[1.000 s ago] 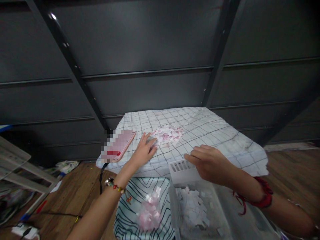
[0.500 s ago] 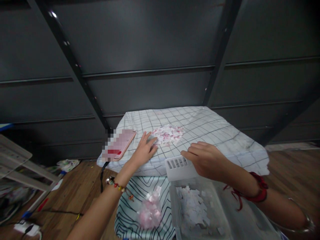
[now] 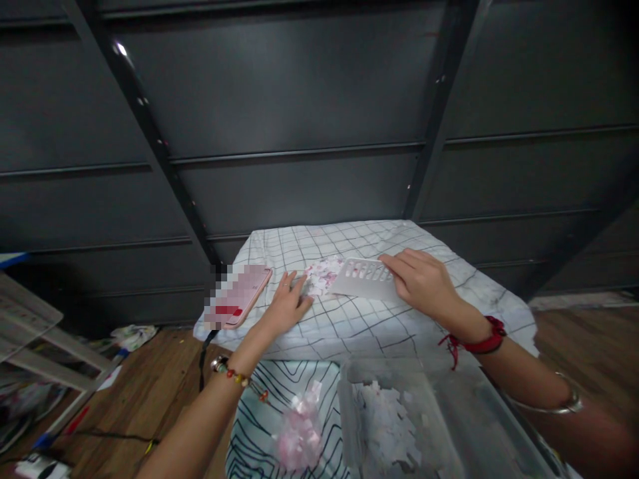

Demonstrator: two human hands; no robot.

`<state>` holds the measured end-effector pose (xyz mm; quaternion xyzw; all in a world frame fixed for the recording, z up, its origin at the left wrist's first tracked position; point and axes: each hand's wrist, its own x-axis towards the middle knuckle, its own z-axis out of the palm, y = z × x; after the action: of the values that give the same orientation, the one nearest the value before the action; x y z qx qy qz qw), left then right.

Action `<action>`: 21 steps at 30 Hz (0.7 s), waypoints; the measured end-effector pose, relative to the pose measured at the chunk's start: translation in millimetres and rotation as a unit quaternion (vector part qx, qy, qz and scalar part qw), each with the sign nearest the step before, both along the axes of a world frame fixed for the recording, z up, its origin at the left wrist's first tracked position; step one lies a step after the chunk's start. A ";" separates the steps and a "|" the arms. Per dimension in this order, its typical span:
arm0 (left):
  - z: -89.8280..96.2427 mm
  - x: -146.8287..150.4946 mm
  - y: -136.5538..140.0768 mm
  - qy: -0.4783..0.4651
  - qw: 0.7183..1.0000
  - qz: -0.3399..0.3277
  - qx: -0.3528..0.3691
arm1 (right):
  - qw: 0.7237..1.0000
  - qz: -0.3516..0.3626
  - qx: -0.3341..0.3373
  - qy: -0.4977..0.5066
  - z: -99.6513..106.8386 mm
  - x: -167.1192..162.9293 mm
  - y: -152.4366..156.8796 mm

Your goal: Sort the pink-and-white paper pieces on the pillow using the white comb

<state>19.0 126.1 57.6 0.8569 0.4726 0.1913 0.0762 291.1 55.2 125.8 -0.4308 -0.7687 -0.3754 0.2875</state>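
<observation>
My right hand (image 3: pixel 422 276) pinches the right end of a flat white plastic piece with a row of slots (image 3: pixel 367 278), tilted over the cloth. Its left edge is against a pile of small white and pink paper-like bits (image 3: pixel 323 274), part of which it hides. My left hand (image 3: pixel 288 303) lies at the left side of that pile, fingers spread, fingertips near the bits. Both are above a white grid-patterned cloth (image 3: pixel 299 243).
A pink phone (image 3: pixel 249 289) lies at the cloth's left. In front stand a clear plastic bin (image 3: pixel 442 419) holding white scraps (image 3: pixel 387 426) and a wavy-lined tray (image 3: pixel 249 426) with a clear bag of pink bits (image 3: pixel 299 432). A dark panelled wall (image 3: pixel 299 193) rises behind.
My right hand has moved the slotted white piece from above the bin's far edge up and forward to the pile's right side. My left hand stays nearly in place.
</observation>
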 end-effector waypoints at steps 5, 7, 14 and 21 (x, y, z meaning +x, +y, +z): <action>-3.0 -9.1 2.0 -0.012 1.000 0.011 0.010 | 1.000 -0.010 -0.011 -0.015 -3.5 -5.6 13.6; -4.1 -13.1 0.6 -0.002 1.000 0.003 0.010 | 1.000 0.004 -0.004 -0.017 -0.2 -11.5 13.3; -11.8 -22.3 -4.1 0.008 0.999 -0.011 0.050 | 0.998 0.046 -0.005 -0.050 10.4 -40.8 15.3; -10.3 -19.6 -8.8 0.037 0.998 0.000 0.051 | 0.994 0.071 -0.014 -0.078 12.9 -54.7 16.6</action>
<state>-0.6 117.3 47.4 0.8661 0.4646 0.1836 0.0148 236.4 71.9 138.7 -0.3485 -0.8226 -0.3758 0.2464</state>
